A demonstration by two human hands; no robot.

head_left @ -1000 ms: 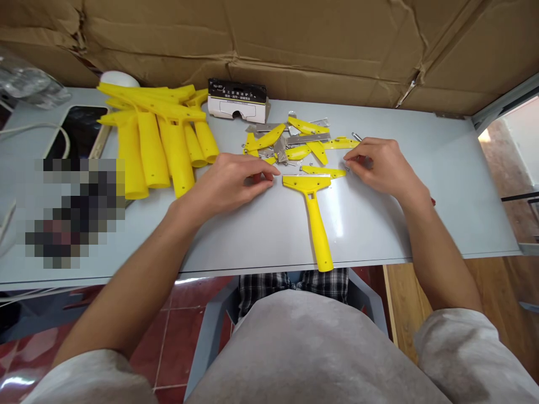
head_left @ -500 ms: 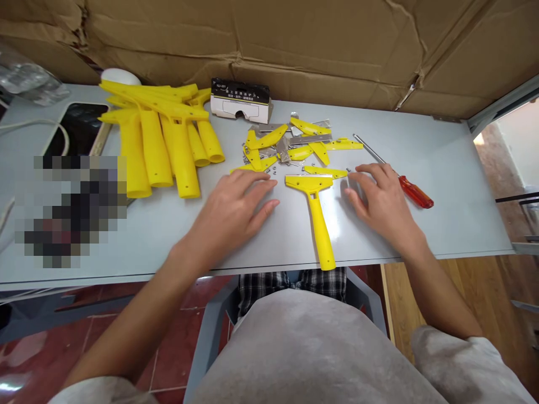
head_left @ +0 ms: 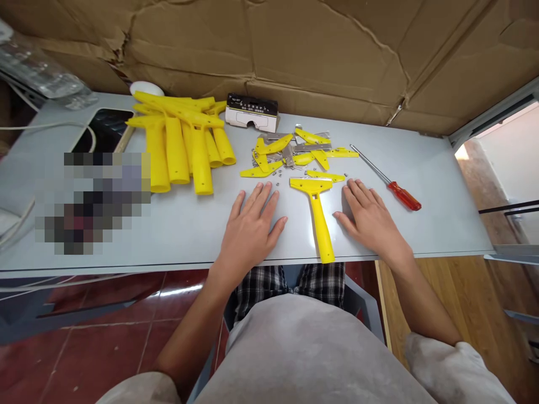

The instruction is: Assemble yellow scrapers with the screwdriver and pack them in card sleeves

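Note:
My left hand (head_left: 252,227) lies flat on the table with fingers spread, holding nothing. On the other side, my right hand (head_left: 368,219) also rests flat and open. Between them is a yellow scraper (head_left: 320,224), its blade edge away from me and its handle end at the table's front edge; neither hand touches it. Just behind its head lies a loose yellow clamp plate (head_left: 328,177). Farther back is a pile of yellow plates (head_left: 273,145), metal blades (head_left: 311,147) and small screws. A screwdriver (head_left: 404,196) with a red handle lies to the right of my right hand.
Several yellow scraper handles (head_left: 202,163) are heaped at the left on the grey table (head_left: 446,224). A black and white box (head_left: 251,112) stands near the cardboard (head_left: 295,62) at the back. A plastic bottle (head_left: 54,78), a dark-screened device (head_left: 103,132) and cables occupy the far left.
Both hands have come down from a raised, curled pose to lie flat on the table beside the scraper. The view has shifted somewhat; the scraper stays between the hands.

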